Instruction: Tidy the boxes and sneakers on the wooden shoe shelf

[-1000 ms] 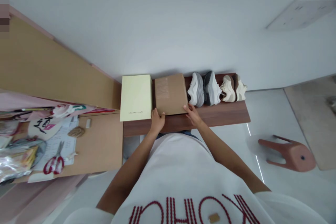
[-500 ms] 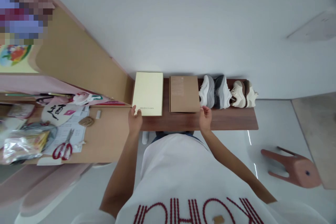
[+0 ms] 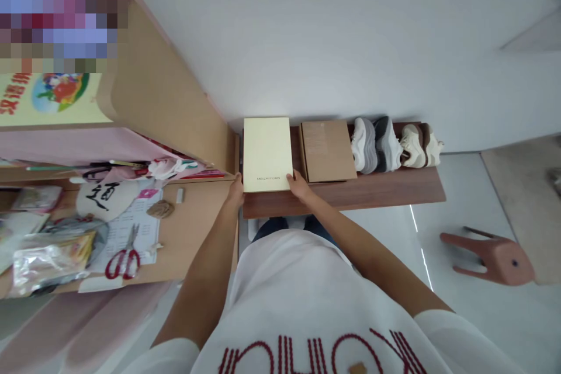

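Observation:
A pale yellow box (image 3: 267, 152) lies on a dark wooden bench (image 3: 377, 196) against the white wall. My left hand (image 3: 236, 190) grips its near left corner and my right hand (image 3: 298, 185) grips its near right corner. Both hands have fingers curled against the box's front edge. To its right a brown cardboard box (image 3: 328, 151) sits untouched on the same bench.
Right of the cardboard box stand a grey-white pair of sneakers (image 3: 376, 144) and a cream-brown pair (image 3: 421, 145). A light wooden desk (image 3: 197, 228) at left carries red scissors (image 3: 123, 259), papers and bags. A pink stool (image 3: 493, 257) lies tipped on the floor at right.
Both hands left the brown cardboard box and moved left; the left hand reached the yellow box first, then the right hand joined it at the other near corner.

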Demonstrator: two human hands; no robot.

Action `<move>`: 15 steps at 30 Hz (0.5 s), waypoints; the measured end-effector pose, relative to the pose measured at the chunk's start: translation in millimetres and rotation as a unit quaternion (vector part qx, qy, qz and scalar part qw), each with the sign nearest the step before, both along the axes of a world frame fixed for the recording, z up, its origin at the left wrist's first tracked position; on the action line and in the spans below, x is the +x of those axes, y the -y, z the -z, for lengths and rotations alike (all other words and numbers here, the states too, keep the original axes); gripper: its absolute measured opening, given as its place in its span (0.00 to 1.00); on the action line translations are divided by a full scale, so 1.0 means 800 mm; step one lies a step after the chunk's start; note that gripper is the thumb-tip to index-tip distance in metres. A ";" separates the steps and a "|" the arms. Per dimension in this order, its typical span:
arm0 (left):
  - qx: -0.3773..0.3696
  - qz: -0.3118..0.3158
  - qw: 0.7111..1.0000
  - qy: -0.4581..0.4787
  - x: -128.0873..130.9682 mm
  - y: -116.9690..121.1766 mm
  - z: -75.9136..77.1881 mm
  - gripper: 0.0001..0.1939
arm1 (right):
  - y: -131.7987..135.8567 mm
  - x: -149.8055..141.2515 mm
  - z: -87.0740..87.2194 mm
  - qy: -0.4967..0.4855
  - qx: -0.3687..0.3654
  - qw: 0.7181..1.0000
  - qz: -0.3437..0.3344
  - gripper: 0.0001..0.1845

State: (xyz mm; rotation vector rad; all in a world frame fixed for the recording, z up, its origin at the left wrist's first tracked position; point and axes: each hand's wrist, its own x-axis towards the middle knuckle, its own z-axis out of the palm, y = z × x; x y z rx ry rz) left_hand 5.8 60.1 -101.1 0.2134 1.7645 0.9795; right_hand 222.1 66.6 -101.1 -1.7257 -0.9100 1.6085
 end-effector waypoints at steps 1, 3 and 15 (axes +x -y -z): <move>0.001 -0.001 1.000 0.021 0.001 0.000 0.003 0.17 | 0.001 -0.003 0.004 -0.015 -0.022 1.000 0.007 0.28; 0.020 0.008 0.999 0.045 0.003 0.005 0.009 0.17 | 0.006 -0.005 0.011 -0.042 -0.058 0.997 0.027 0.27; 0.085 0.141 0.986 0.038 -0.014 0.064 -0.016 0.31 | 0.021 0.004 0.027 -0.080 -0.086 0.987 0.113 0.12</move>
